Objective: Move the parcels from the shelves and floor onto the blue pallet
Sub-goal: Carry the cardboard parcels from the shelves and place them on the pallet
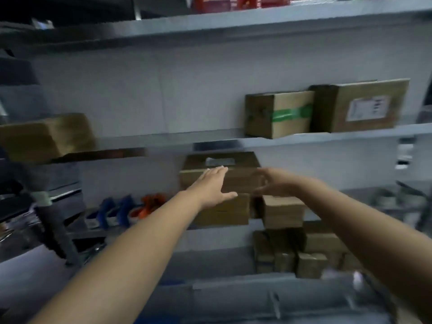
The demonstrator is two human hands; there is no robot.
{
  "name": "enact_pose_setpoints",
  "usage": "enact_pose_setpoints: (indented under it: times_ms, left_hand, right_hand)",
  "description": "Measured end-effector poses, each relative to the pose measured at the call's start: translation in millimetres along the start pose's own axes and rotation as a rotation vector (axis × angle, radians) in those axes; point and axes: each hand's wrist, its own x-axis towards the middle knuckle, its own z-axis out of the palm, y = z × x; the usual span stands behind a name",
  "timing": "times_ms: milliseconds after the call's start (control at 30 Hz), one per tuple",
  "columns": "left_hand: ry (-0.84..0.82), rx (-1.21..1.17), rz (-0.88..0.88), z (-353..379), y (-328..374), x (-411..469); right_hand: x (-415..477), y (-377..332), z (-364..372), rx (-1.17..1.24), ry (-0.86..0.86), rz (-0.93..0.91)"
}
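Parcel (pixel 240 181) lies between fingers (pixel 217 171) of left hand (pixel 211 188) and right hand (pixel 272 183).

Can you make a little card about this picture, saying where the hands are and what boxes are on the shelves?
Place: grey metal shelves with parcels on them
Left hand: open, fingers straight, reaching to the wide brown cardboard box
Right hand: at that box's right end; too blurred to tell its grip
Shelf above: brown cardboard box with green tape beside brown cardboard box with white label
Lower down: pile of small brown cardboard boxes
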Motion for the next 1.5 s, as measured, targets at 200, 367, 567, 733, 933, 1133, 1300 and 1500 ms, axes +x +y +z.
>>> enact_pose_setpoints:
  times_ms: [200, 367, 567, 733, 933, 1133, 1300, 1500]
  left_hand:
    - [-0.122, -0.148, 0.306, 75, 215, 69]
    - [-0.188, -0.193, 0.569, 142, 388, 94]
    - [-0.274, -0.177, 0.792, 210, 525, 122]
    - [-0.347, -0.212, 0.880, 275, 610, 160]
    - [-0.400, -0.292, 0.965, 332, 704, 239]
    - [-0.462, -0.326, 1.074, 376, 784, 320]
    - [-0.516, -0.287, 1.085, 412, 836, 360]
    - [-0.582, -0.259, 1.068, 471, 900, 392]
  right_hand:
    - [-149, 180, -73, 0.018, 0.081, 0.298]
    - [-287, 302, -117, 0.002, 0.235, 0.579]
    - [-391, 402, -139, 0.014, 0.347, 0.847]
    - [-424, 483, -136, 0.010, 0.326, 1.017]
    - [-427, 580, -158, 0.053, 0.324, 1.169]
    - [-412, 670, -182, 0.075, 0.403, 1.235]
    - [-415, 730, -181, 0.148, 0.458, 1.286]
    - [-442, 818, -185, 0.239, 0.490, 1.345]
